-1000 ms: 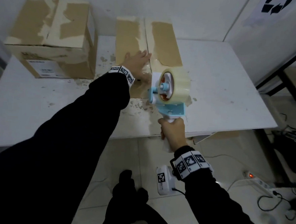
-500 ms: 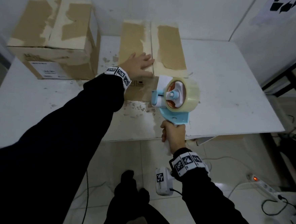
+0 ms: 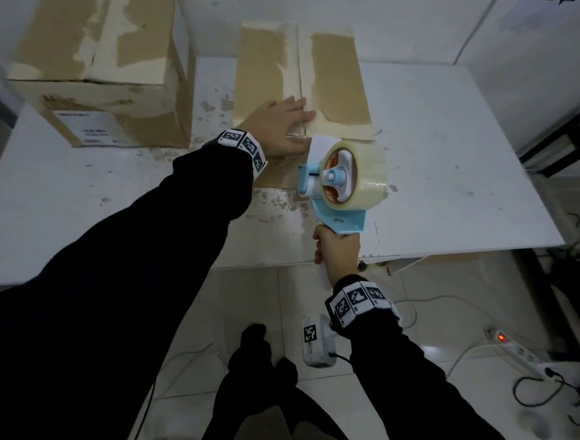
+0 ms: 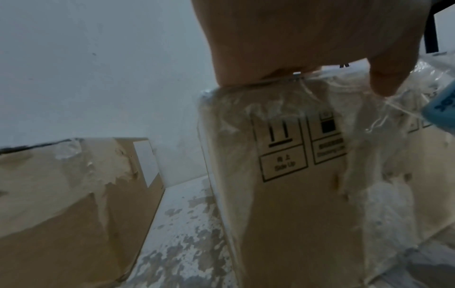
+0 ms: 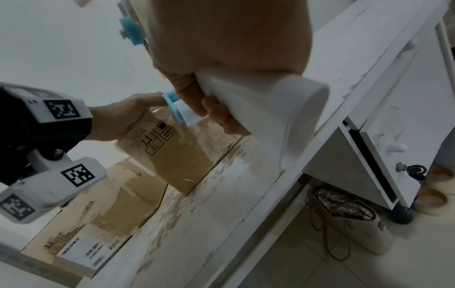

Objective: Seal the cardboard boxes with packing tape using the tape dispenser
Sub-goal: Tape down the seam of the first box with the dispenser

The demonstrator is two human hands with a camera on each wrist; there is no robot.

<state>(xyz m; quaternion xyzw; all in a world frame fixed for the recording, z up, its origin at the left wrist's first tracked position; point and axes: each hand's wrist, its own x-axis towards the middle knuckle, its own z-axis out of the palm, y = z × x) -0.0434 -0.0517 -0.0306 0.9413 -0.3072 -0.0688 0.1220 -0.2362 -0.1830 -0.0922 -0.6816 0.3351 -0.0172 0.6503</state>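
Mid-seal on the narrow box point(image 3: 301, 83) standing at the back edge of the counter point(image 3: 458, 156), by the look of it. Left hand point(image 3: 278, 122) flat on the top near the front edge, fingers straight and spread across the middle seam, pressing the flaps shut. Right hand point(image 3: 338, 250) wrapped tight round the white handle of the tape dispenser point(image 3: 339, 185), clear roll mounted in the blue frame, mouth held at the front top corner of that box, just beside the left hand. In the left wrist view, clear tape point(image 4: 384, 109) wrinkled over the box front face, strands stretching toward the blue frame at the right; so probably anchored on the front and about to run over the top. Top seam not yet taped as far as can be told; old tape scars only.

Larger box point(image 3: 97, 62) at the back left corner, well apart from both hands, flaps closed, torn patches on top; fresh tape there not discernible, so likely still to do.

Around: counter surface flaked and stained between the boxes. Power strip point(image 3: 520, 349) and cables on the floor to the right, handbag point(image 5: 352, 218) under the counter. In the way: the left hand itself, lying on the seam the tape must follow.
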